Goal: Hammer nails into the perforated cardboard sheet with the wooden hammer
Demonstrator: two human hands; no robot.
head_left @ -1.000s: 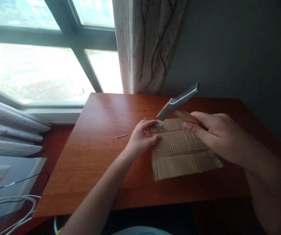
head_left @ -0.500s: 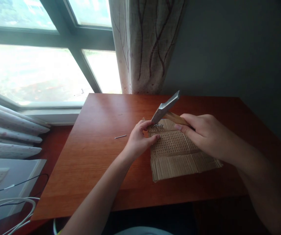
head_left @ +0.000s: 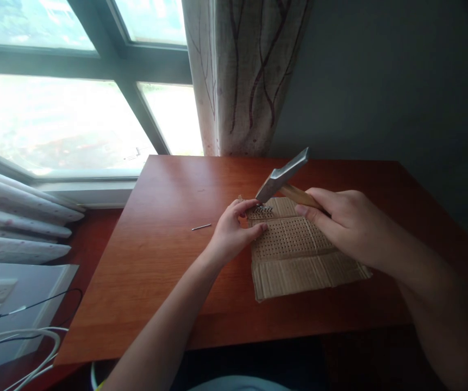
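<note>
The wooden table (head_left: 156, 271) is the largest thing, and it lies under the fingers of 2 hands. On it, the cardboard sheet (head_left: 294, 277), with many small holes in rows, spreads mostly to the right of the left fingers. The right hand (head_left: 339, 220) is below the hammer head, its fingers clamped around the handle. The left hand (head_left: 229, 233) rests at the sheet's left edge; its thumb and forefinger are spread apart, but whether its hidden fingers grip something, I cannot tell.

The hammer (head_left: 282, 176) is what changes: compared with 1.0 s ago, its head is lower and just beside the left fingertips; compared with 0.5 s ago, it is lifted slightly. I judge this to be short, careful tapping, while the left hand keeps its place as support.

The small metal pieces (head_left: 264, 208), just beside the left forefinger, look the same, so the progress seems little. The thin metal rod (head_left: 201, 227) lies left of the left fingers, apart and untouched.
</note>
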